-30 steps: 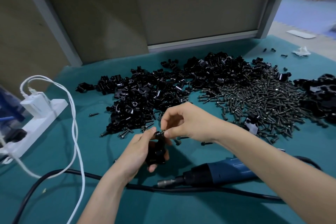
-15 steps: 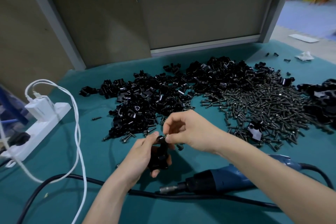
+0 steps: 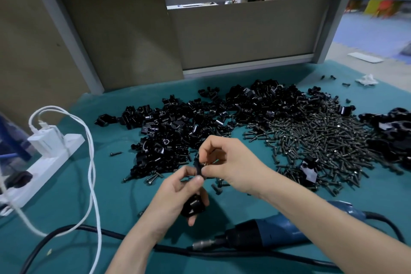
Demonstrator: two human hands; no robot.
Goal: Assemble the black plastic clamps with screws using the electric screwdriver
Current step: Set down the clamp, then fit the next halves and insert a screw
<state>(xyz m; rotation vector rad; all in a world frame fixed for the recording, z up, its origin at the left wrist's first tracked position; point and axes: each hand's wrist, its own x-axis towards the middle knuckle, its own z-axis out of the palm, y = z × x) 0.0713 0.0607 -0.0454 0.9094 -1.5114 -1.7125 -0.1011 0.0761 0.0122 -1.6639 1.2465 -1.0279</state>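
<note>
My left hand (image 3: 178, 196) grips a black plastic clamp (image 3: 193, 206) above the green table, thumb on its top end. My right hand (image 3: 226, 162) pinches a small screw (image 3: 203, 163) at the clamp's upper end, fingertips touching the left thumb. The blue and black electric screwdriver (image 3: 266, 234) lies on the table below my right forearm, bit pointing left. A pile of black clamp parts (image 3: 189, 122) spreads behind my hands, and a heap of dark screws (image 3: 315, 140) lies to the right.
A white power strip (image 3: 42, 162) with a charger and white cable (image 3: 91, 162) sits at the left. A black cord (image 3: 66, 231) runs along the near table. More black clamps (image 3: 391, 131) lie at the far right. Grey panels stand behind the table.
Both hands stay together on the clamp and screw. The right fingers have shifted slightly on the screw. The camera has tilted up a little.
</note>
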